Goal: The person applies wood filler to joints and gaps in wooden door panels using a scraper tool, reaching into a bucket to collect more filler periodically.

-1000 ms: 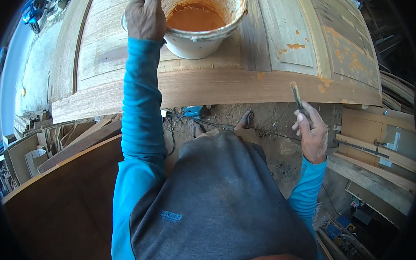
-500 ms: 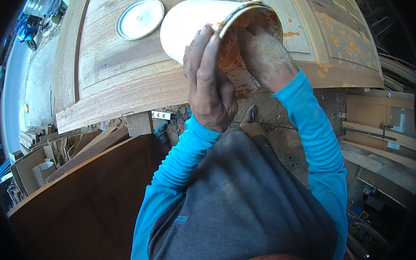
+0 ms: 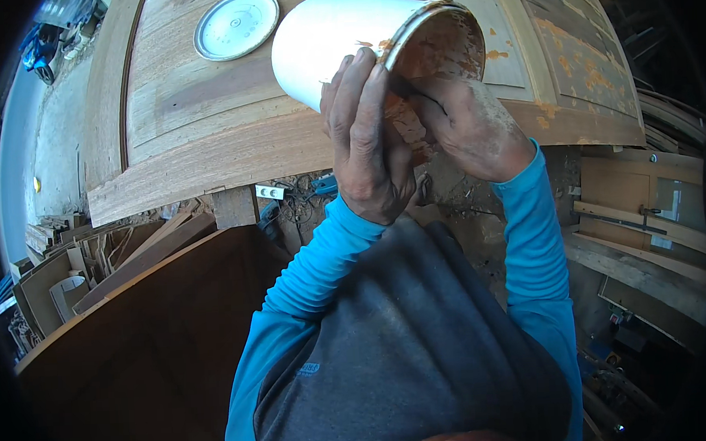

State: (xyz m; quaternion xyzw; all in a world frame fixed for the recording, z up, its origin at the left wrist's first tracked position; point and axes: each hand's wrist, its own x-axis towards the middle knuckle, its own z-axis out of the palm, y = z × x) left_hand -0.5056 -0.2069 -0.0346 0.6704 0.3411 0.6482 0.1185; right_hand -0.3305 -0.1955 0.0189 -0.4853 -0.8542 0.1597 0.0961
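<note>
A white bucket (image 3: pixel 337 44) lies tipped on its side on a wooden door panel (image 3: pixel 208 160), its mouth turned right and its inside smeared with orange paste. My left hand (image 3: pixel 365 141) grips the bucket near its rim, fingers along the outer wall. At the mouth, my right hand (image 3: pixel 475 124) is closed with its fingertips bent inward; a dark thin edge shows by them, but what it holds is mostly hidden. Between both hands, below the rim, a flat piece (image 3: pixel 408 127) coated with orange paste shows; which hand supports it I cannot tell.
A round pale lid (image 3: pixel 236 24) lies on the panel left of the bucket. Orange patches (image 3: pixel 591 72) mark the panel's right part. A dark brown board (image 3: pixel 154 347) stands at lower left, beside wood offcuts (image 3: pixel 80 280). A power strip (image 3: pixel 270 192) and cables lie under the panel's edge.
My right hand has drawn partly out of the bucket, toward me and to the right, its wrist turning. My left hand still grips the bucket, shifted slightly right.
</note>
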